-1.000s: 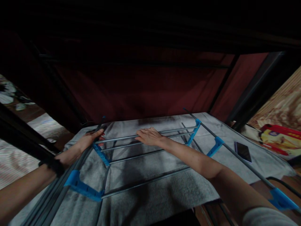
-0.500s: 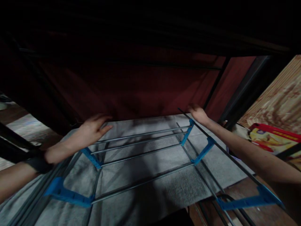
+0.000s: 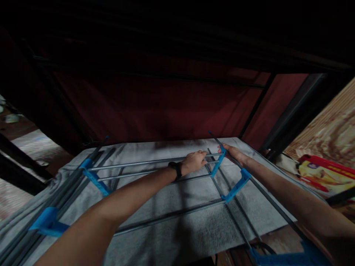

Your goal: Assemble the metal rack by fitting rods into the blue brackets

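Observation:
A rack frame of grey metal rods (image 3: 161, 214) and blue plastic brackets (image 3: 235, 186) lies on a light grey cloth (image 3: 205, 225). Reaching across the frame, my left hand (image 3: 194, 161) is closed around the farthest crosswise rod (image 3: 135, 163), close to its right end. Its wrist carries a dark band (image 3: 175, 169). My right hand (image 3: 232, 153) grips the far right blue bracket (image 3: 218, 162) where it meets the long side rod; some of its fingers are hidden behind the bracket. My left forearm covers part of the near left bracket (image 3: 50, 221).
A dark red panel (image 3: 166, 111) rises behind the cloth, framed by dark posts (image 3: 294, 111). To the right lie a red and yellow package (image 3: 327, 173) and a wood-grained surface (image 3: 327, 125). More grey rods (image 3: 66, 192) run along the left.
My left hand has swung from the left side over to the right end of the far rod and closed on it. My right hand has come down onto the far right bracket.

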Available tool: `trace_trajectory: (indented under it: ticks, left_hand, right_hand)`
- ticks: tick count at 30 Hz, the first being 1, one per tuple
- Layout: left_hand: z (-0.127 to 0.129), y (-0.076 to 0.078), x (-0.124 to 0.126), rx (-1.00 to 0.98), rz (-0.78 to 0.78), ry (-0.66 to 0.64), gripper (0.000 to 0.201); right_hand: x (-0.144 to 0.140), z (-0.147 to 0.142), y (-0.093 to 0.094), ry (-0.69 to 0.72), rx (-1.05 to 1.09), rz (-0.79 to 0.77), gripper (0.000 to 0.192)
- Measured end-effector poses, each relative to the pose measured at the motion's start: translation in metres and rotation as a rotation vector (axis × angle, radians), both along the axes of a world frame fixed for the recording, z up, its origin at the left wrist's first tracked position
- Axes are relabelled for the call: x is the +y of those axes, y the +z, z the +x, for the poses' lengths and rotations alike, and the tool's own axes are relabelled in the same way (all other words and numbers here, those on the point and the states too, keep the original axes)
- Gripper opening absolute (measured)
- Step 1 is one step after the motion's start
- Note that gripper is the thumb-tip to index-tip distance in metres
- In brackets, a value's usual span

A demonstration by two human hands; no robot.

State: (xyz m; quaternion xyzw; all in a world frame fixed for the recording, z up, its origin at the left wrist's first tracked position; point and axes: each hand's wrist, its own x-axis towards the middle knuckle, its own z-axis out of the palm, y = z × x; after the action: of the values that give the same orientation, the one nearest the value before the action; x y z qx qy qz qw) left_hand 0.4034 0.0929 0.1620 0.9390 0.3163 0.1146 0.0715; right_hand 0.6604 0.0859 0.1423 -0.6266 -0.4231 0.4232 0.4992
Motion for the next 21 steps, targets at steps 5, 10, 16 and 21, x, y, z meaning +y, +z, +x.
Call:
trace_trajectory:
  ticks: [5, 10, 16, 21]
  left_hand:
    - [0.007, -0.006, 0.006, 0.006, 0.015, 0.042, 0.031]
    - [-0.005, -0.004, 0.013, -0.006, -0.018, 0.053, 0.035]
    - [-0.011, -0.005, 0.01, 0.001, -0.045, 0.054, 0.036]
    - [-0.011, -0.002, 0.007, -0.029, -0.056, 0.075, 0.035]
  right_hand:
    - [0.001, -0.004, -0.004, -0.028, 0.008, 0.003, 0.017]
    - [0.004, -0.016, -0.007, -0.002, -0.016, 0.033, 0.015]
    - [0.0, -0.027, -0.002, 0.029, -0.018, 0.012, 0.018]
    - [-0.005, -0.031, 0.002, 0.013, -0.011, 0.021, 0.018]
